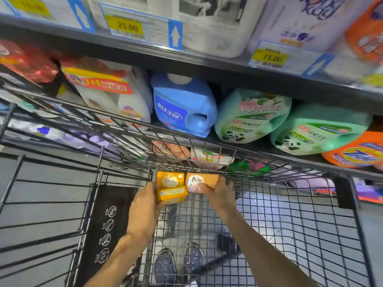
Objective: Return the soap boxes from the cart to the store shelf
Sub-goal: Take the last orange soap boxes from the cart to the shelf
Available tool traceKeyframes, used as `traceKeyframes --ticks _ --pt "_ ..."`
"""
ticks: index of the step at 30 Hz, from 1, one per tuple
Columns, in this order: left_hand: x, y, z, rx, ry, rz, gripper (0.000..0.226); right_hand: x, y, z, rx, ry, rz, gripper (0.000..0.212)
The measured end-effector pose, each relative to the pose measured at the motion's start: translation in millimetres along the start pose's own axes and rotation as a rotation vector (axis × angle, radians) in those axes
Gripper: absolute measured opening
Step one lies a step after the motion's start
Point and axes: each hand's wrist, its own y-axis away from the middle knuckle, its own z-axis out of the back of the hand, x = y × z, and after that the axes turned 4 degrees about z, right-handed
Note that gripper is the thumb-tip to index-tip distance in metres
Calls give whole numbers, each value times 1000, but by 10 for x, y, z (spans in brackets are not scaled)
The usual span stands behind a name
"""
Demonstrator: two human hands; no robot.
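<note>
Both hands are down inside the wire cart, up against its far wall. The left hand has its fingers curled round two yellow soap boxes stacked one on the other, thumb side toward the camera. The right hand grips an orange soap box with a round picture on its face, thumb pressed on the near face, the other fingers wrapped over the right end. The two lots of boxes sit just beside each other, nearly touching, low under the cart's far rim (that rim runs slanted across the view).

Past the rim is the store shelf, its lower level packed edge to edge with a blue detergent jug and green refill pouches. To the right of the hands the cart basket holds nothing but mesh.
</note>
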Motion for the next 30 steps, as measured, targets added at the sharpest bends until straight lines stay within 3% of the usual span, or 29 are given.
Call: traceKeyframes --ticks 6,10,16,23,26,30 --pt "-58 147 97 -12 85 45 42 -114 96 -4 -68 -148 26 75" --pt "-63 186 125 -21 117 66 46 -176 148 55 -93 -292 34 48" --pt "-76 216 175 3 190 80 45 -308 369 320 33 -460 105 26" --pt "-165 311 366 92 248 8 48 -552 811 754 -18 -399 175 20" --pt "-413 432 542 148 308 -25 46 -680 1128 1121 -74 -498 204 15" --pt "-977 723 949 145 314 -173 37 -818 1781 1751 -150 -658 223 36"
